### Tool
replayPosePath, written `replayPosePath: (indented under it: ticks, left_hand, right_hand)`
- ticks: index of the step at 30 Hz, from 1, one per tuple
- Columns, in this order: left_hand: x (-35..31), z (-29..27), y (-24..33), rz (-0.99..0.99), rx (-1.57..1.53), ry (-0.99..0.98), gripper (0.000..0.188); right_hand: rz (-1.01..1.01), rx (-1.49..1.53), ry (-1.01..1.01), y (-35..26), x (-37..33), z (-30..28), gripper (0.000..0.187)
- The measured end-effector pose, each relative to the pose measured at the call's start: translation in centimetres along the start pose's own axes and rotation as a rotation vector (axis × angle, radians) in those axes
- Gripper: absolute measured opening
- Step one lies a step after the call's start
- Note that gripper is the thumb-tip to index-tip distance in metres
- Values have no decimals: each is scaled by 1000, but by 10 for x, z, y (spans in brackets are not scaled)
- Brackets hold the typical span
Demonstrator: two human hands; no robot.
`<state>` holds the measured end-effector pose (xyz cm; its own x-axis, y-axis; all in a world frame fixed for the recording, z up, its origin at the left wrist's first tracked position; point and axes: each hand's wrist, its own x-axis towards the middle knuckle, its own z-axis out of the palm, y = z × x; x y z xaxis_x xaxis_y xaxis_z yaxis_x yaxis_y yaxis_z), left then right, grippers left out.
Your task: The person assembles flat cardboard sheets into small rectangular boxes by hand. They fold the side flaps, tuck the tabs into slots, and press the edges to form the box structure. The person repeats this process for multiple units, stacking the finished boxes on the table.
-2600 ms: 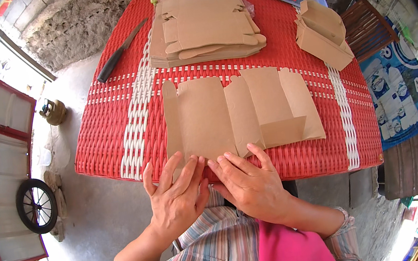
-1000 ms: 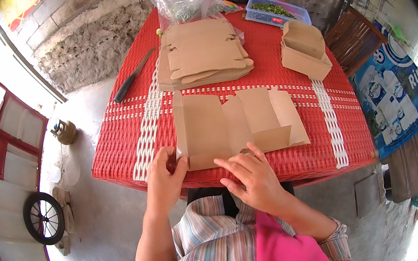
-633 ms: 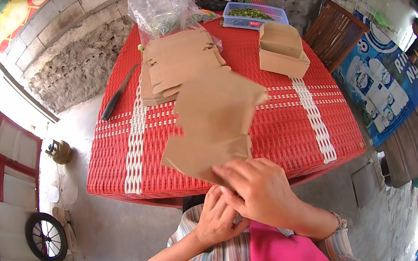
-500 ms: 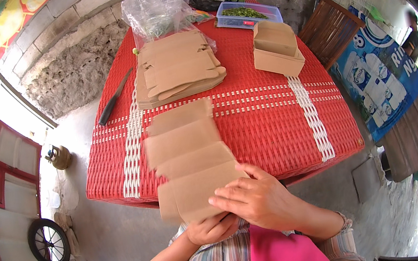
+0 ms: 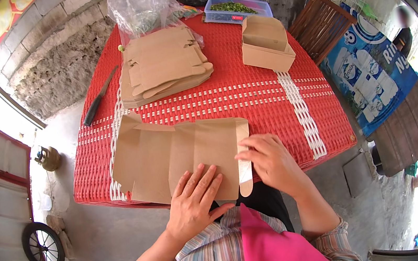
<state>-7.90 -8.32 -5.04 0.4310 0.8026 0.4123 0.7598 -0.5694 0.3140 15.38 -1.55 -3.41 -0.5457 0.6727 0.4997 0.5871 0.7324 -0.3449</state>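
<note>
A flat, creased brown cardboard box blank [image 5: 182, 144] lies across the table's near edge, its scored panels spread out. My left hand [image 5: 195, 202] rests flat on its lower part, fingers stretched and slightly apart. At the blank's right end is a narrow flap with a pale strip [image 5: 245, 170] along it. My right hand [image 5: 271, 162] has its bent fingers on that flap; its thumb is mostly hidden. Farther back is a stack of flat cardboard box blanks [image 5: 165, 62]. A folded, open cardboard box [image 5: 268, 55] stands at the right.
The red woven table [image 5: 263, 102] has white bands. A dark-handled knife [image 5: 99, 98] lies at its left edge. At the back are a clear plastic bag [image 5: 138, 13] and a plastic tub [image 5: 261, 8] of chopped greens. A wooden chair [image 5: 319, 29] stands right.
The cardboard blank has turned from lengthwise to crosswise and now lies flatter. My left hand has moved from its lower edge onto its face; my right hand has gone to its right-end flap.
</note>
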Motion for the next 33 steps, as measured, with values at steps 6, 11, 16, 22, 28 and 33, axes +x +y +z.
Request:
replayPosePath:
  ticks: [6, 11, 16, 22, 28, 33]
  left_hand:
    - [9, 5, 4, 4, 88, -20, 49]
    - [28, -2, 18, 11, 25, -86, 47]
    - [24, -21, 12, 49, -128, -132, 38]
    - [33, -20, 11, 27, -138, -122, 22]
    - [46, -18, 4, -83, -298, -39, 9]
    - [48, -17, 0, -107, -392, -41, 8]
  right_hand:
    - [-46, -4, -73, -14, -29, -12, 34]
    - [14, 27, 67, 4, -38, -10, 18]
    - [61, 1, 62, 8, -37, -11, 11]
    - [308, -81, 133, -5, -27, 4, 15]
    - [159, -93, 141, -4, -33, 11, 27]
    - [66, -175, 38, -11, -47, 11, 42]
